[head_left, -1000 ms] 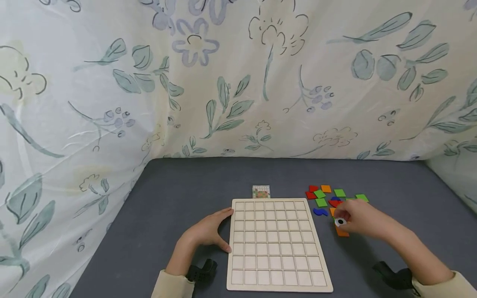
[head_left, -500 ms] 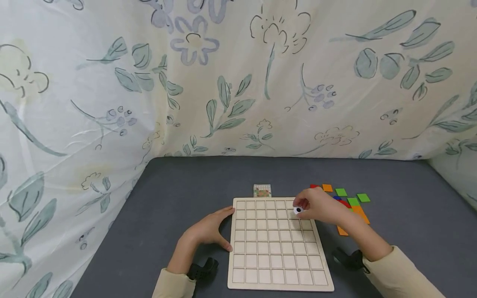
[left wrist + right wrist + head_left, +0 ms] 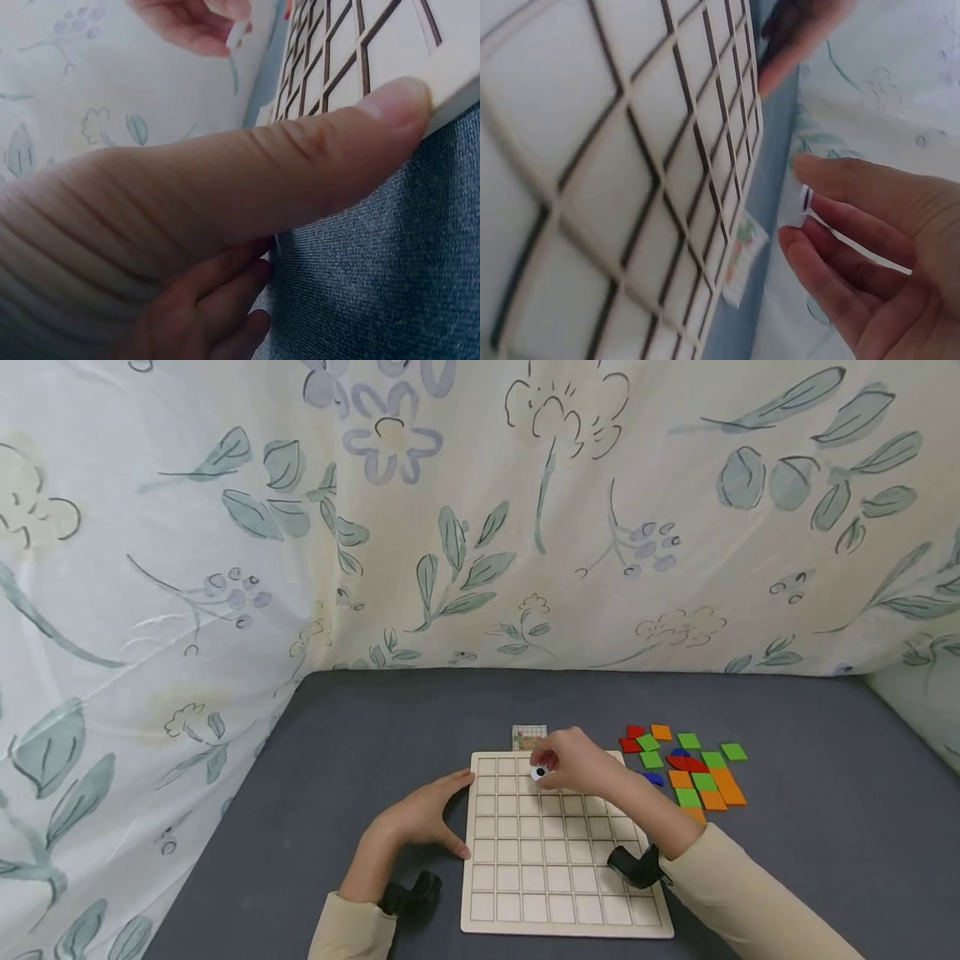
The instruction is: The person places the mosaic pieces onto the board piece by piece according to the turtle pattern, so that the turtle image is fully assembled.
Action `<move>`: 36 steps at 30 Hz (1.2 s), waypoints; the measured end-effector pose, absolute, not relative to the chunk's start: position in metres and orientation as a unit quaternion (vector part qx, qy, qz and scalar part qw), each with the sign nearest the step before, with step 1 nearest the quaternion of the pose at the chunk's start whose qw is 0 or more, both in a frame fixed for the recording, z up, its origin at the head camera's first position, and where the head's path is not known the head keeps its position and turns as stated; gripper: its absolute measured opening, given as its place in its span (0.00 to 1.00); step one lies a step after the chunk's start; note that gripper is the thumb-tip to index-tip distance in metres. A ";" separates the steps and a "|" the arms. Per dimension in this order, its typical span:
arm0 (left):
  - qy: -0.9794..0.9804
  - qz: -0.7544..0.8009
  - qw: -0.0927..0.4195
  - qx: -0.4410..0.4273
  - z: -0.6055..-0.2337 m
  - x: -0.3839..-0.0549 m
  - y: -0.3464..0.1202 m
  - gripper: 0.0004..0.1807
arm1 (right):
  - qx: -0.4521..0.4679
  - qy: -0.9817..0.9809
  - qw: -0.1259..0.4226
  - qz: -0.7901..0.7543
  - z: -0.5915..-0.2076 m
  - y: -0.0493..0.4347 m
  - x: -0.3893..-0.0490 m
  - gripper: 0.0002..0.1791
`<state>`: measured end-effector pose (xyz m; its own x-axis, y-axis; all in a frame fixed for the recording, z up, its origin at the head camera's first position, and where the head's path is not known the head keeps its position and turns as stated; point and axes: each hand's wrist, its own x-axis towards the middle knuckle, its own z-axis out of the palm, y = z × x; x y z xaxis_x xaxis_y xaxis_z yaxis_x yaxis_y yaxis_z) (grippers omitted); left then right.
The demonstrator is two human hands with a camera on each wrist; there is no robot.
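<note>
My right hand [image 3: 577, 762] pinches a small white piece with a black dot [image 3: 539, 772], like an eye, between thumb and fingertips. It hovers over the top rows of a pale wooden grid board [image 3: 517, 832]. The right wrist view shows the white piece [image 3: 795, 204] edge-on, apart from the board's surface. At the board's left edge, my left hand [image 3: 422, 817] is spread, index finger and thumb touching the rim. Close up in the left wrist view, the thumb [image 3: 300, 154] presses against the board's side.
Right of the board lie several flat coloured pieces: red [image 3: 634, 731], green [image 3: 733, 752], orange [image 3: 724, 787] and blue [image 3: 654, 779], some touching. A small printed card [image 3: 528, 735] lies behind the board's top edge. A flowered cloth [image 3: 450, 527] hangs behind the dark grey table [image 3: 247, 877].
My right hand has carried the white dotted piece leftward from the coloured pieces to above the board's top rows. My left hand has stayed at the board's left edge.
</note>
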<state>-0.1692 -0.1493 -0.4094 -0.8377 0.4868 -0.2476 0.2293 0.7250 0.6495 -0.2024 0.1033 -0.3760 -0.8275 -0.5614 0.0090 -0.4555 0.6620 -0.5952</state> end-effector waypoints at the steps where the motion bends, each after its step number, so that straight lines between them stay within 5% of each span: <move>1: 0.906 0.313 0.206 0.199 -0.409 -0.169 -0.149 0.57 | -0.281 0.907 0.088 -0.300 -0.377 0.099 -0.203 0.09; 19: 0.904 0.311 0.207 0.206 -0.411 -0.168 -0.150 0.56 | -0.269 0.924 0.052 -0.267 -0.405 0.033 -0.211 0.07; 36: 0.903 0.310 0.206 0.215 -0.413 -0.170 -0.153 0.55 | -0.254 0.919 0.048 -0.298 -0.411 0.023 -0.212 0.08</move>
